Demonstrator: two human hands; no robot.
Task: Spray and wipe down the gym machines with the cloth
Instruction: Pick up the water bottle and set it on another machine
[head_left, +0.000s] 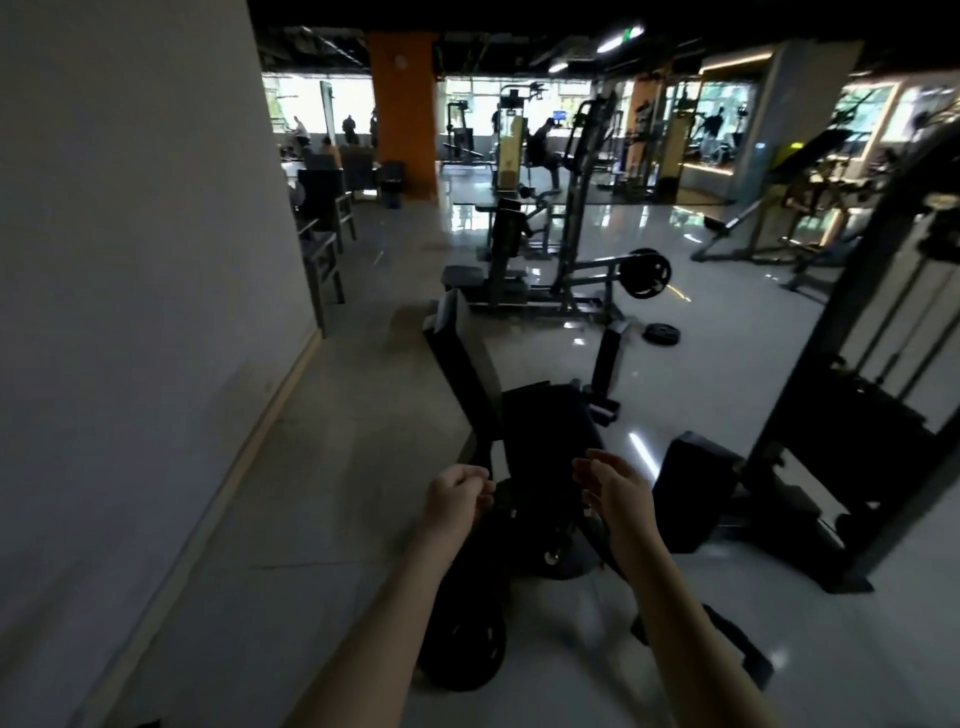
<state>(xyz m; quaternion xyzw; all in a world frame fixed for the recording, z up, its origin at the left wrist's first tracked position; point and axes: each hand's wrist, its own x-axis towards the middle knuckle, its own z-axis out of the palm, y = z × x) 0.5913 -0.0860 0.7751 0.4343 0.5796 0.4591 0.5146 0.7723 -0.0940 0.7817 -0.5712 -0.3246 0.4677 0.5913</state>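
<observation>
The grey wall (130, 260) fills everything to the left of the left hand. The glossy floor (337, 467) runs out beyond both hands into the dim gym. Off to the right of the right hand stands a tall cable tower (857, 415), with a dark block pad (691, 488) at its foot, just beside that hand.

Directly beyond and beneath both hands sits a low black machine. Its seat pad (550, 431) lies between the two hands and a little past them, and its upright back pad (457, 358) rises ahead of the left hand. A weight plate (467, 644) lies under the left forearm, nearer the body.

The left hand (457, 499) is clenched, fingers curled in on the palm, with nothing visible inside it. The right hand (615, 493) is released, fingers loosely extended, palm turned toward the left hand. Neither touches the machine.

No cloth or spray bottle shows anywhere in view, so I cannot say where they are.

This looks like the approach to a machine, with no wiping under way. The next move calls for getting the cloth and spray in hand, then starting on the seat pad, the closest part of the machine.
</observation>
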